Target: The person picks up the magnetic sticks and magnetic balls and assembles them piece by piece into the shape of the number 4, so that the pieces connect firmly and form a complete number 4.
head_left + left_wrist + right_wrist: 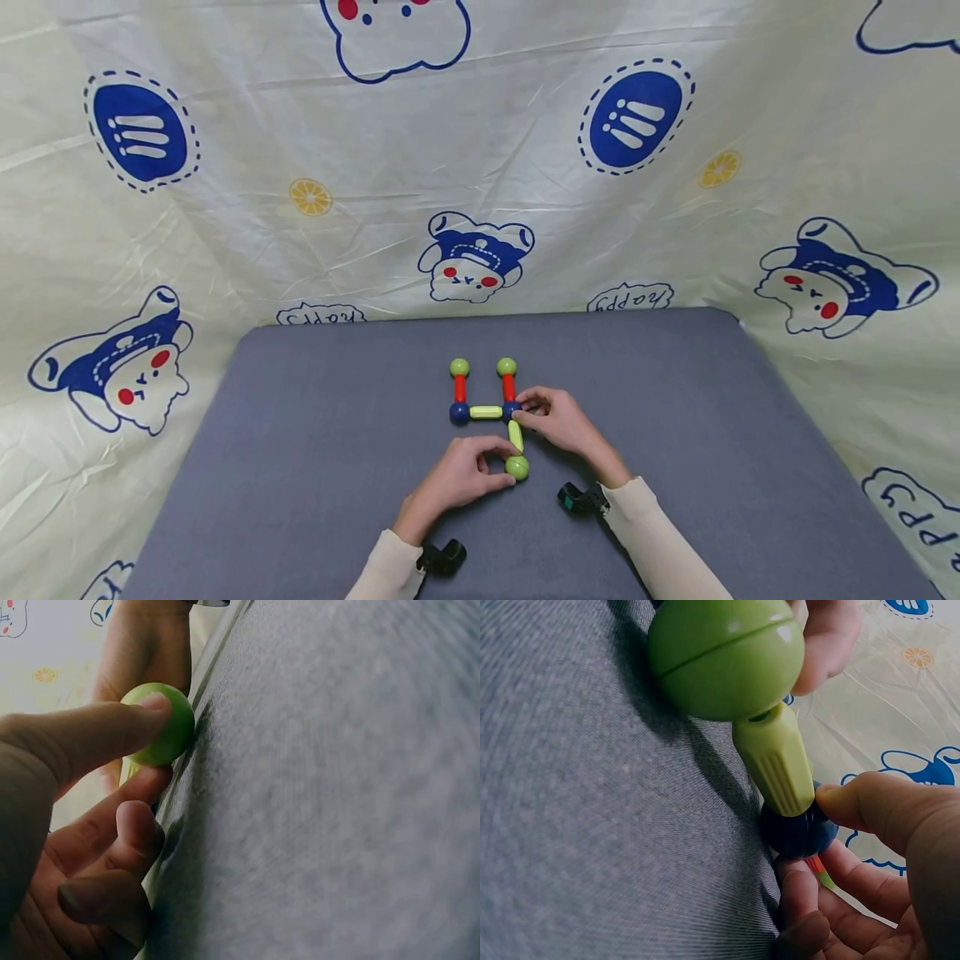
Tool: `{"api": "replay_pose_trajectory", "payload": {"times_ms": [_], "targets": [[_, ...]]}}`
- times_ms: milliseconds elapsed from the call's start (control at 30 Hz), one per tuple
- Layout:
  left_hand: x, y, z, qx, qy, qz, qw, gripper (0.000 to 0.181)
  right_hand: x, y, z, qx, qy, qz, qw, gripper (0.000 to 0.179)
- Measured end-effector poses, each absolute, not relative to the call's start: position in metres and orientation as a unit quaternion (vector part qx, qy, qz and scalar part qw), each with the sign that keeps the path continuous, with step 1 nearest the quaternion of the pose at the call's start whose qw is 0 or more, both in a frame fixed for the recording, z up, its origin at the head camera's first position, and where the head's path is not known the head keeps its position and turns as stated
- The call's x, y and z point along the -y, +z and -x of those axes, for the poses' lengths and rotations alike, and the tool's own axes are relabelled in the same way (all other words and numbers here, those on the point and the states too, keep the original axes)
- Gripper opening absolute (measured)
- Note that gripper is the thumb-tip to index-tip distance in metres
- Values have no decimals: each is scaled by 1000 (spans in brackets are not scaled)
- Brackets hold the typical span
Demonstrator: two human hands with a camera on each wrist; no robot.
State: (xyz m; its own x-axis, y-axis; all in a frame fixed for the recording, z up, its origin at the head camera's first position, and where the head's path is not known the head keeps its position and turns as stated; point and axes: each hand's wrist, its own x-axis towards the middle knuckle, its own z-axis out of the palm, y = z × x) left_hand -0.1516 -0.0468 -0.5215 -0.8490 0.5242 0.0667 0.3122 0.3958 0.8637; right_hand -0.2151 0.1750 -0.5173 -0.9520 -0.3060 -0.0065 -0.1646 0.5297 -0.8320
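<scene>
On the grey table lies a figure of joined balls and rods. My left hand (459,473) pinches the near green ball (517,468) between thumb and index finger; its other fingers are curled. My right hand (558,419) holds the right dark blue ball (799,831) by its thumb and fingers. A yellow-green rod (776,759) runs between these two balls, slightly tilted. Another yellow-green rod (486,412) leads to the left dark blue ball (459,413). From the blue balls, a left red rod (460,388) and a right red rod (509,387) point away, each tipped with a green ball (459,367).
The grey cloth-covered table (315,467) spreads around the figure. Behind and beside it hangs a pale printed curtain (375,150). Black wrist devices, one at the left cuff (442,557) and one at the right cuff (581,500), sit close to the tabletop.
</scene>
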Motion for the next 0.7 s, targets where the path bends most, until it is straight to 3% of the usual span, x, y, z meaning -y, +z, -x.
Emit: {"api": "replay_pose_trajectory", "payload": {"times_ms": [700], "targets": [[41,-519,150,-844,471,-233,106,29,-177,-518,211,-874,-464,134,61,28]]}}
